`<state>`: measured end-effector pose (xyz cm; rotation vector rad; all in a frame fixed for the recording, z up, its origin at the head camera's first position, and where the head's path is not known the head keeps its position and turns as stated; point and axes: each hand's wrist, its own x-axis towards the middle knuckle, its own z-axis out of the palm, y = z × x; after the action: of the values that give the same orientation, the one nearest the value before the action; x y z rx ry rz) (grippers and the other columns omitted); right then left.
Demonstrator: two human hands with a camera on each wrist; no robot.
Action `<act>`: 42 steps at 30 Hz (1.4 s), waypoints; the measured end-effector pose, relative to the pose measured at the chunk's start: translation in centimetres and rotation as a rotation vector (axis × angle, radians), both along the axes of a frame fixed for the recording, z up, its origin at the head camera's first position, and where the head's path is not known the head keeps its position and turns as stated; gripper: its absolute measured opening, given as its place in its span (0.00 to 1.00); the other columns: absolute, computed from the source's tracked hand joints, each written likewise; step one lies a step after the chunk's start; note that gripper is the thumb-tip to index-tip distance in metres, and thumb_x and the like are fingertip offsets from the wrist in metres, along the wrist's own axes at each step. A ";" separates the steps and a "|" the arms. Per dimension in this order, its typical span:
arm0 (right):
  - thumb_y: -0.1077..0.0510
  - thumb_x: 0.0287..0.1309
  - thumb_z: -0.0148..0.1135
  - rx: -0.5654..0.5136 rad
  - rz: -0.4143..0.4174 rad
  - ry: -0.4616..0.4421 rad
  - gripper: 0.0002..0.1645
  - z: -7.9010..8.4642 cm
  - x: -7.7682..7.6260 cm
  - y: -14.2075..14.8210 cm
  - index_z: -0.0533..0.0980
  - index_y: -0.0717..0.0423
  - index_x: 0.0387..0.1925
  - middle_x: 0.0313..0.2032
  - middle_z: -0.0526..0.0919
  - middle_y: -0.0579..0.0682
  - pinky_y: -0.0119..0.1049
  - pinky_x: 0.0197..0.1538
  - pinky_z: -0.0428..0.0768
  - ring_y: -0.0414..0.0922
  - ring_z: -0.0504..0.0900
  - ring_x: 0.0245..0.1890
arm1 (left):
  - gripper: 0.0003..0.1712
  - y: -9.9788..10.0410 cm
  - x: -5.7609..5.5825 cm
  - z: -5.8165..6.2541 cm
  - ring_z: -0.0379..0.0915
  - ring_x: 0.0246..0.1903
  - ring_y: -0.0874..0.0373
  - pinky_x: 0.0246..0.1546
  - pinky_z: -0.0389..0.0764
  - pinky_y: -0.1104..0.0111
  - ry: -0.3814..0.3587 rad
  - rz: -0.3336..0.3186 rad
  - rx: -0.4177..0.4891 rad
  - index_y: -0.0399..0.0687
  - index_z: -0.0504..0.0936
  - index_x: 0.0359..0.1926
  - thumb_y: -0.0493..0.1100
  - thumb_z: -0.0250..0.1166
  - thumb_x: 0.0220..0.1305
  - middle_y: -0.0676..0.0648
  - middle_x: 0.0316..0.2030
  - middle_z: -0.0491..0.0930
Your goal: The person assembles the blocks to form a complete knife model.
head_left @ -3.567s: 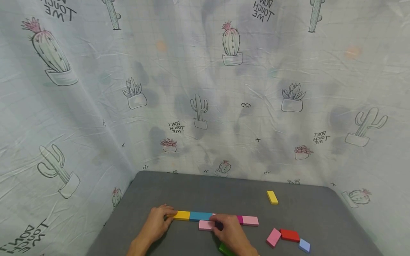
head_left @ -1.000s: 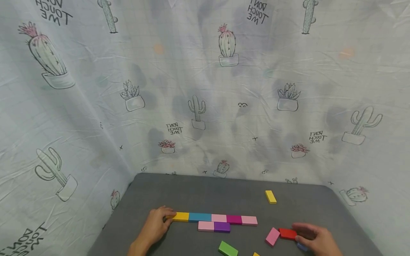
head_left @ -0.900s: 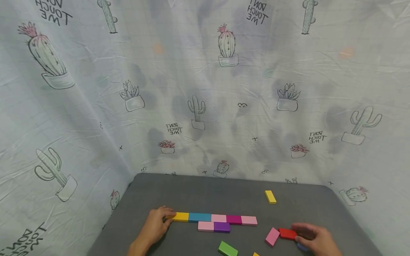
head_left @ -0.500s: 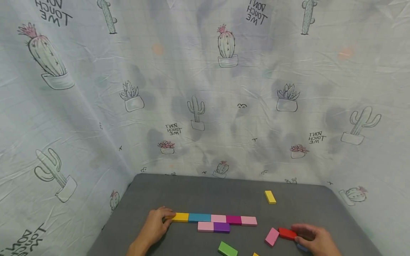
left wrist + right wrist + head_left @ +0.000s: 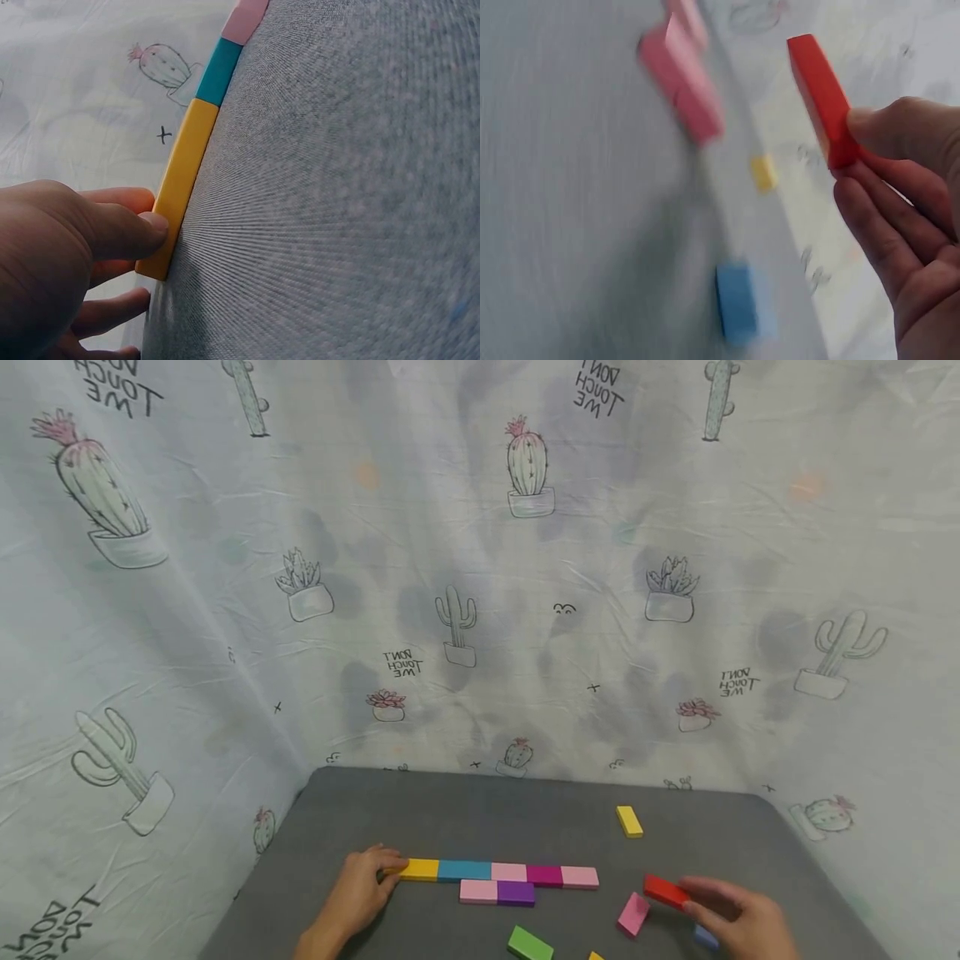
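Observation:
My left hand (image 5: 352, 897) pinches the left end of a yellow block (image 5: 184, 165), the first in a row lying on the dark grey table. Along that row come a blue block (image 5: 463, 871), a pink block (image 5: 509, 872), a magenta block (image 5: 544, 876) and another pink block. Against the row's near side lie a pink block (image 5: 478, 892) and a purple block (image 5: 515, 894), end to end. Over the table at the right, my right hand (image 5: 738, 918) grips one end of a red block (image 5: 819, 94) between thumb and fingers. Its other end points left, raised off the surface.
Below the right hand lies a small blue block (image 5: 739, 304). A darker pink block (image 5: 633, 915) lies slanted left of it. Nearer me are a green block (image 5: 531, 943) and a yellow-orange corner (image 5: 596, 956). A yellow block (image 5: 630, 822) lies farther back, before the cactus-print curtain (image 5: 420, 718).
The purple block, earlier under my right hand, now lies released beside the pink one. My right hand has moved right and lifted the red block. The left hand stays in place.

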<state>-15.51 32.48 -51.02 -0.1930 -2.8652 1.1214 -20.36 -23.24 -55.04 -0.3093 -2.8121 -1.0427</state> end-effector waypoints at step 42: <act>0.56 0.64 0.80 -0.046 0.570 0.235 0.16 -4.2 -1.2 -17.4 0.91 0.48 0.53 0.48 0.95 0.43 0.39 0.52 0.95 0.34 0.91 0.47 | 0.15 0.2 0.0 0.2 0.83 0.64 0.30 0.67 0.83 0.36 -0.001 0.031 0.000 0.48 0.97 0.46 0.28 0.79 0.60 0.43 0.51 0.93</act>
<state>-16.72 15.12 -55.26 0.7469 -2.7428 1.1793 -20.32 -23.02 -54.89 -0.2643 -2.8080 -1.0368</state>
